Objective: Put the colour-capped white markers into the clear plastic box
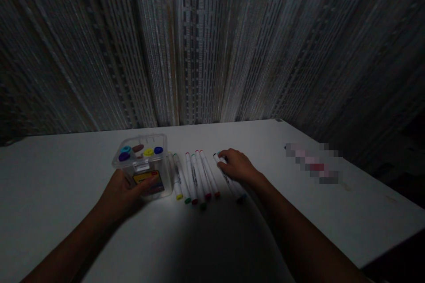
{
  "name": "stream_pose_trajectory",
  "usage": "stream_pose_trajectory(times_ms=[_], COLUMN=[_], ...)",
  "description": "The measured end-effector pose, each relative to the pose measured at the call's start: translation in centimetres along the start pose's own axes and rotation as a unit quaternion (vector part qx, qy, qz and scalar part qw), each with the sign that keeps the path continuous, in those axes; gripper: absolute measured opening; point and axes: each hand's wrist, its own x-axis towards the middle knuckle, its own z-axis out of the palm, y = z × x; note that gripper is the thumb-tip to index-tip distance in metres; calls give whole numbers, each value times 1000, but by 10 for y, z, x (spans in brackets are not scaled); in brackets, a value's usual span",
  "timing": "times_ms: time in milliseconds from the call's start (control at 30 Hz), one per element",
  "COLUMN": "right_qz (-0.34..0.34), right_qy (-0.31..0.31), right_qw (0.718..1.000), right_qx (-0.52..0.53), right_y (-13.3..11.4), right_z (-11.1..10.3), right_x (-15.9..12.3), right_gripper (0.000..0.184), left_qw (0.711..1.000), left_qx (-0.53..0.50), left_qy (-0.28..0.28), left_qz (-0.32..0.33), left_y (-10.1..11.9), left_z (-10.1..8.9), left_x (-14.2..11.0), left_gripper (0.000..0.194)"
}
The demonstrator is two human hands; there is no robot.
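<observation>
My left hand (124,192) grips the front and left side of a clear plastic box (168,181), its thumb across the yellow and dark label. Inside the box several round-ended pieces (148,152) show purple, light blue, yellow and dark blue ends. Right of it, several white markers (195,177) lie roughly side by side, with yellow, green and red ends. Apart from that row, a white marker with black ends (229,181) lies under my right hand (235,164). The right fingers and thumb close on its far end, beside another marker with a blue end, mostly hidden by the hand.
All of this rests on a white table (186,239) in dim light. Toward the right edge is a pixelated, pinkish patch (314,163) that I cannot make out. A patterned grey curtain (199,44) hangs behind the table's far edge.
</observation>
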Motion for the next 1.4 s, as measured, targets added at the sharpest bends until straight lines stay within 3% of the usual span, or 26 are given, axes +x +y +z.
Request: stream_pose_trajectory(times_ms=[1167,1400], right_qz=[1,3], right_qy=[0,-6], right_qw=[1000,1000], right_qx=[-4,-1], right_y=[1,-1], right_z=[1,-2], right_x=[1,-1], right_gripper=[36,36], left_qw=[1000,1000], left_qx=[-18,-10], left_qy=[-12,-15], left_qz=[-9,-2], left_y=[-3,0], left_z=[-1,0], left_x=[0,1], left_gripper=[64,70])
